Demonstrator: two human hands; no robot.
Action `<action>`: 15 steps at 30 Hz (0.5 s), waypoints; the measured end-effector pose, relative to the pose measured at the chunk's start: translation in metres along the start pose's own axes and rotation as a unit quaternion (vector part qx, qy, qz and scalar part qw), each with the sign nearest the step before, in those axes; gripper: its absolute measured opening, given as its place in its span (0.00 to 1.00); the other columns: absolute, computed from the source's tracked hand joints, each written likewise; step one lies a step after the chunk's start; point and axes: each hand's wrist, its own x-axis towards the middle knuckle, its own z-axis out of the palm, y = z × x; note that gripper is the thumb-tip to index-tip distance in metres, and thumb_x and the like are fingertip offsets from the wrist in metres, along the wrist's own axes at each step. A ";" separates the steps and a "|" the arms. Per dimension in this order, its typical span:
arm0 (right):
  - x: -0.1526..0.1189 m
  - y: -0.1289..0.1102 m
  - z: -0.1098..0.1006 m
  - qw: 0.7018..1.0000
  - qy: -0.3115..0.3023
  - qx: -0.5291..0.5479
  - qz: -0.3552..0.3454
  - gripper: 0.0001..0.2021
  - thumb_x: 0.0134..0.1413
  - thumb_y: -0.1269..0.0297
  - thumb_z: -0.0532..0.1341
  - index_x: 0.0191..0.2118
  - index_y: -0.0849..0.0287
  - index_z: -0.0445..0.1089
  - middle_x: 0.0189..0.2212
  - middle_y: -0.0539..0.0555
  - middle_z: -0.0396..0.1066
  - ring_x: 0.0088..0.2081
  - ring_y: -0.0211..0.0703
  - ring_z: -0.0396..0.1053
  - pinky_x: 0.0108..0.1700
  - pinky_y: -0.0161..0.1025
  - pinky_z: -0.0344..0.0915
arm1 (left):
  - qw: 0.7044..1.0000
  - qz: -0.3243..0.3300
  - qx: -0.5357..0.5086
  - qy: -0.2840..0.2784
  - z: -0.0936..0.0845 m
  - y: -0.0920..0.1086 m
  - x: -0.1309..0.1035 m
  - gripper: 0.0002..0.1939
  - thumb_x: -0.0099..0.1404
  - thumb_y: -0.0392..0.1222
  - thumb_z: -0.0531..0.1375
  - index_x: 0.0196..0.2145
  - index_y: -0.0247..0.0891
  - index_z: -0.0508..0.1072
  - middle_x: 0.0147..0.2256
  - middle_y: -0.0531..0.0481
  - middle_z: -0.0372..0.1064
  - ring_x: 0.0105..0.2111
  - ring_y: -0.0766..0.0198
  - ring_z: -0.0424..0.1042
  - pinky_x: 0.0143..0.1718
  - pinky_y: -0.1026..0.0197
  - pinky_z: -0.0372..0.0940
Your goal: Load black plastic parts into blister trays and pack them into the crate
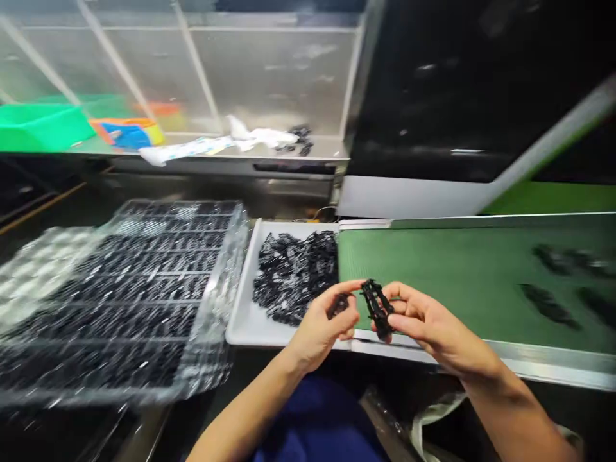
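Note:
A black plastic part (pixel 376 308) with an open, frame-like shape is held over the near edge of the green belt (pixel 433 269). My right hand (pixel 418 314) pinches its right side between thumb and fingers. My left hand (pixel 332 317) is curled, with a small dark piece (pixel 338 304) inside its fingers; the index fingertip reaches the top of the black part. Left of the belt, a white tray (pixel 243 321) holds a heap of small black parts (pixel 293 276), partly behind my left hand.
Several blurred black parts (pixel 548 305) lie on the belt's right. Clear plastic trays (pixel 212 301) full of black pieces stand at left. A shelf (pixel 327 149) behind carries a green bin (pixel 43 128), a white cloth (pixel 192 149) and black parts. Metal rails edge the belt.

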 end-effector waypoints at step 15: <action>0.078 0.051 0.217 0.993 0.064 -0.086 -0.051 0.10 0.51 0.54 0.67 0.34 0.54 0.78 0.33 0.53 0.77 0.35 0.44 0.74 0.38 0.38 0.72 | 0.965 0.079 0.130 0.214 -0.136 0.072 -0.151 0.20 0.57 0.48 0.69 0.45 0.38 0.76 0.29 0.53 0.69 0.17 0.76 0.59 0.19 0.68 0.56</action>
